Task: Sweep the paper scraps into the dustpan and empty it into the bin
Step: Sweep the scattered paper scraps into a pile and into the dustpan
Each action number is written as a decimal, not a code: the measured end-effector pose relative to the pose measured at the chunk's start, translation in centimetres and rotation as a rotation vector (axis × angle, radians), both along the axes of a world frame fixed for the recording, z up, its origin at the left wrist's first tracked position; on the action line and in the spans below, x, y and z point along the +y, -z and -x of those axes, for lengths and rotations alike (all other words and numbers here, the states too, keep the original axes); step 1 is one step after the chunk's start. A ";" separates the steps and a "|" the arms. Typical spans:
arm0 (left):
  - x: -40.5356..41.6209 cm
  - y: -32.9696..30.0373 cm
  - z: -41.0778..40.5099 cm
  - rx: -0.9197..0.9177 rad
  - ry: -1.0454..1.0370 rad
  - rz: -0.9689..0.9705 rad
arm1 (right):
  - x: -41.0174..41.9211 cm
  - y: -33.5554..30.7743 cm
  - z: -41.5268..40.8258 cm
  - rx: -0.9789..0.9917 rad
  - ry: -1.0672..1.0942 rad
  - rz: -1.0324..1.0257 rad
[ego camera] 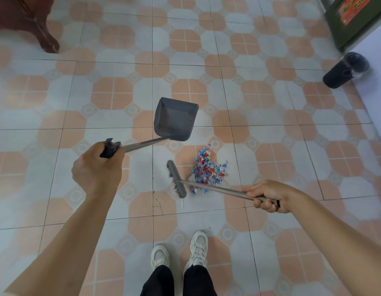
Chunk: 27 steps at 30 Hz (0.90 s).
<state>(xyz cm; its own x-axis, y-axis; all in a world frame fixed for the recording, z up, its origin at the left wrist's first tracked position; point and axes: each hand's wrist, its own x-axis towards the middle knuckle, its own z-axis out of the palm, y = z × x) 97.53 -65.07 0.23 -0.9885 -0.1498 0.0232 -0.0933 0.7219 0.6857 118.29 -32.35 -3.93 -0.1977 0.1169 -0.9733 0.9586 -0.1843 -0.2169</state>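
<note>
A heap of red, blue and white paper scraps (208,167) lies on the tiled floor in front of my feet. My left hand (97,167) grips the black handle end of a grey long-handled dustpan (174,119), whose pan is just beyond the heap and looks empty. My right hand (268,195) holds the metal shaft of a grey broom (176,178); its brush head is at the heap's left edge, and the shaft crosses over the near side of the scraps. A black bin (345,70) with a liner stands far right by the wall.
A dark wooden furniture leg (46,37) stands at the top left. A green box with a red label (354,20) is at the top right next to a white wall (375,82). My white shoes (181,253) are just behind the heap.
</note>
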 end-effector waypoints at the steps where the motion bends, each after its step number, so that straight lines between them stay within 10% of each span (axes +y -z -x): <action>1: -0.1 0.0 0.0 0.005 0.002 0.005 | -0.4 0.1 -0.3 -0.012 -0.059 -0.002; 10: -1.6 0.9 -0.8 -0.011 0.024 0.060 | -1.8 2.4 -0.2 -0.104 -0.395 -0.166; 27: -5.5 2.0 -0.8 0.000 0.136 0.223 | 4.5 0.1 2.8 -0.051 -0.220 -0.336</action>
